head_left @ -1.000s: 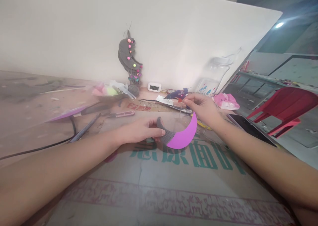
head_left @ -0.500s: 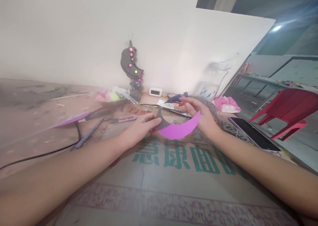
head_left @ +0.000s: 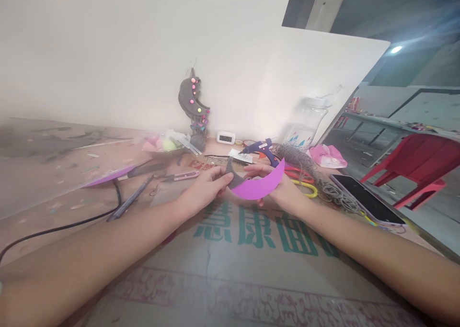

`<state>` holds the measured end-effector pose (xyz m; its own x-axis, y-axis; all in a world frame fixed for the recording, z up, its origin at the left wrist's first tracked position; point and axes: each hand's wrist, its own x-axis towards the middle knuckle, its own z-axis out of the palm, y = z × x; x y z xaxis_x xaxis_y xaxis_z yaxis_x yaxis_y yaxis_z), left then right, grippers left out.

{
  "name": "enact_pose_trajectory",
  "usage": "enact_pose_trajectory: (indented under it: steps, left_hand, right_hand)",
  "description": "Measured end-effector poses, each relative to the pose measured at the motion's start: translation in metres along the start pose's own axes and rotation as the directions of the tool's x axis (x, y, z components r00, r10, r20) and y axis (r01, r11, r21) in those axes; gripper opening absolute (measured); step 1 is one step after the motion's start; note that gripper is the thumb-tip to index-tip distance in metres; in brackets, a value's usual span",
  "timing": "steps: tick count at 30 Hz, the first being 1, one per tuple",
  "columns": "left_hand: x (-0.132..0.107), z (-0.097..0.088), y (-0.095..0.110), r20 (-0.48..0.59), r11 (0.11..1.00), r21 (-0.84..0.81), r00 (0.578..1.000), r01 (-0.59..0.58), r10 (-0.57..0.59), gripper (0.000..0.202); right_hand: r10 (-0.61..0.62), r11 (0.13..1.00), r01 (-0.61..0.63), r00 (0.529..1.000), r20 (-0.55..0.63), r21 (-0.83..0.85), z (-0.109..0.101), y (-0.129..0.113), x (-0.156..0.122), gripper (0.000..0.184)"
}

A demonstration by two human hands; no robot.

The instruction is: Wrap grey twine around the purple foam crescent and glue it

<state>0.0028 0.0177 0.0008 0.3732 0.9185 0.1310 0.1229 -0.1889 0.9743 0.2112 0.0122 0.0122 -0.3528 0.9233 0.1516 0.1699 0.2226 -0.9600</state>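
A pink foam crescent [head_left: 259, 185], its left tip wrapped in grey yarn, is held just above the table. My left hand [head_left: 204, 189] pinches the yarn-wrapped end between thumb and fingers. From underneath, my right hand [head_left: 278, 193] cups the pink part, its fingers partly hidden behind the foam. A grey yarn tangle [head_left: 318, 174] lies on the table just right of my right hand. A blue glue gun [head_left: 262, 148] rests behind the crescent.
A finished grey crescent with coloured pompoms [head_left: 193, 104] leans on the wall beside a small white clock [head_left: 225, 137]. A phone [head_left: 366, 203] lies at the right, scissors with yellow and red handles [head_left: 305, 185] near it. Snips [head_left: 181, 175], a black cable [head_left: 53, 229] and a pompom bowl [head_left: 160, 144] sit left.
My right hand let go of the raised yarn strand, came down and moved under the pink crescent. The crescent tilted flatter and shifted slightly away from me. The view tipped upward.
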Motion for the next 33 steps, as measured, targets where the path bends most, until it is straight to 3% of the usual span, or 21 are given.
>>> enact_pose_trajectory:
  steps: [4,8,29,33]
  left_hand:
    - [-0.0004,-0.0008,0.0002,0.018,1.0,0.011,1.0,-0.006,0.006,0.032]
    - [-0.0001,-0.0015,-0.0006,0.03,0.999,0.045,0.999,-0.015,0.013,0.034]
    - [-0.0007,-0.0026,0.0013,0.128,0.994,0.107,0.992,-0.029,0.015,0.033]
    - [-0.0012,-0.0022,0.0002,0.098,0.993,0.114,0.995,-0.019,0.008,0.034]
  right_hand:
    - [-0.011,0.988,0.002,0.998,-0.056,-0.155,-0.0027,0.0014,0.0013,0.024]
    - [-0.068,0.969,0.045,0.994,-0.086,-0.245,-0.0027,0.0007,0.0037,0.019]
    - [-0.05,0.983,0.027,0.991,-0.127,-0.18,0.001,0.0052,0.0066,0.023]
    - [-0.034,0.986,0.011,0.99,-0.134,-0.165,0.0007,0.0046,0.0065,0.02]
